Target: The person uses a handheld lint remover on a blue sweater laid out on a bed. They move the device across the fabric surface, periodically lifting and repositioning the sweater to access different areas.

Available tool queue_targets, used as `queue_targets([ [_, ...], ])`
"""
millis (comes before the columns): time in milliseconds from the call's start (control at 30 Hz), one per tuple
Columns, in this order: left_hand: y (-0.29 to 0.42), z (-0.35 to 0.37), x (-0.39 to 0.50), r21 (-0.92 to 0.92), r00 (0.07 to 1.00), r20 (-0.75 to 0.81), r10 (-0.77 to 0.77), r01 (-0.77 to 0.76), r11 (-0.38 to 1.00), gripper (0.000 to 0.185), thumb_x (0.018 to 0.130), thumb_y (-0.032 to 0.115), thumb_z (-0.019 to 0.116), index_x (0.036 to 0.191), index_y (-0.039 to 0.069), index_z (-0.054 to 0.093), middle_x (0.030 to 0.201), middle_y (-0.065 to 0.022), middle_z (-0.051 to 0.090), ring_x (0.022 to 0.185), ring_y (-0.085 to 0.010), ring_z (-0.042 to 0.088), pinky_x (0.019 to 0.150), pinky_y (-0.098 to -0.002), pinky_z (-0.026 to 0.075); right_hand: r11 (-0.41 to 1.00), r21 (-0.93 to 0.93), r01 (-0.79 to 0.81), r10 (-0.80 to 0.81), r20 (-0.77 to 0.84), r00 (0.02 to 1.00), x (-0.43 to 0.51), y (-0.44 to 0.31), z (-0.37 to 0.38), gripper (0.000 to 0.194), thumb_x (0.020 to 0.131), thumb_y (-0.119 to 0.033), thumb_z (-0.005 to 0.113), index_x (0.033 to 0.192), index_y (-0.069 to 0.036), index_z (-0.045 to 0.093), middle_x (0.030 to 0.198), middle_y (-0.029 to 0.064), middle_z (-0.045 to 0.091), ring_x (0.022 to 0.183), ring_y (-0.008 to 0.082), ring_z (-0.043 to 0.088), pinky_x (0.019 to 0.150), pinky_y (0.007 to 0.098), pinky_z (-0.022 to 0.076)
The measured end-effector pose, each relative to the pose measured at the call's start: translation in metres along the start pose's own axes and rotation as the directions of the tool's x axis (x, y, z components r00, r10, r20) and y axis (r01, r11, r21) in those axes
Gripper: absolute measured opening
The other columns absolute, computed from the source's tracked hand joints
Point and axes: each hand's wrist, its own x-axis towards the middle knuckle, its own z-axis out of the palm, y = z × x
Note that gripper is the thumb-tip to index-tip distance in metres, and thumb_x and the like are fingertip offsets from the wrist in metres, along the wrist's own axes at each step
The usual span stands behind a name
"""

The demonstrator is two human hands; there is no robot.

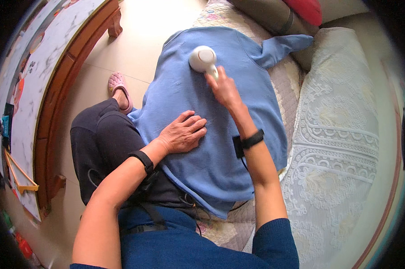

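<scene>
A blue long-sleeved top [219,111] lies spread, back or front up, over the quilted seat cover and against my left thigh. Its visible sleeve [286,47] stretches to the far right. My right hand [225,88] grips the handle of a white, round-headed fabric shaver [202,59], whose head is over the upper part of the cloth. The side of the head facing the fabric is hidden. My left hand [185,132] rests palm down on the lower left of the top, fingers slightly curled, pressing on the cloth.
A marble-topped wooden table [63,77] stands to the left, with a yellow triangular frame [27,186] at its near edge. A patterned white cover [337,134] drapes the sofa on the right. A red cushion [305,10] sits at the back. My foot wears a pink clog [116,82].
</scene>
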Motion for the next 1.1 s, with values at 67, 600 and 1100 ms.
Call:
queue_targets([
  [67, -0.001, 0.0, 0.0, 0.005, 1.0, 0.01, 0.009, -0.009, 1.0, 0.032, 0.075, 0.023, 0.065, 0.103, 0.011, 0.058, 0.119, -0.0062, 0.054, 0.116, -0.0213, 0.05, 0.111, -0.0432, 0.032, 0.999, -0.032, -0.01, 0.01, -0.006, 1.0, 0.034, -0.015, 0.007, 0.046, 0.095, -0.044, 0.055, 0.113, -0.002, 0.045, 0.094, 0.0336, 0.065, 0.092, 0.0536, 0.06, 0.075, 0.0582, 0.0486],
  [600, 0.0, 0.004, -0.003, -0.03, 0.999, -0.05, -0.002, 0.001, 1.0, 0.037, 0.073, 0.021, 0.066, 0.106, 0.008, 0.058, 0.121, -0.0098, 0.056, 0.116, -0.0242, 0.053, 0.11, -0.0437, 0.035, 0.989, -0.001, -0.145, 0.144, 0.121, 0.982, -0.205, 0.031, -0.042, 0.033, 0.095, -0.03, 0.059, 0.106, -0.005, 0.041, 0.084, 0.0304, 0.064, 0.083, 0.0521, 0.061, 0.063, 0.0566, 0.0468],
  [1100, -0.001, 0.001, 0.002, -0.056, 0.999, -0.051, -0.019, 0.016, 0.998, 0.029, 0.077, 0.02, 0.065, 0.103, 0.009, 0.059, 0.116, -0.0084, 0.057, 0.111, -0.0234, 0.054, 0.107, -0.0429, 0.036, 0.989, -0.119, -0.087, 0.083, -0.04, 0.996, 0.019, -0.033, 0.012, 0.047, 0.096, -0.044, 0.053, 0.115, -0.002, 0.042, 0.095, 0.0324, 0.066, 0.092, 0.049, 0.064, 0.077, 0.0558, 0.0503],
])
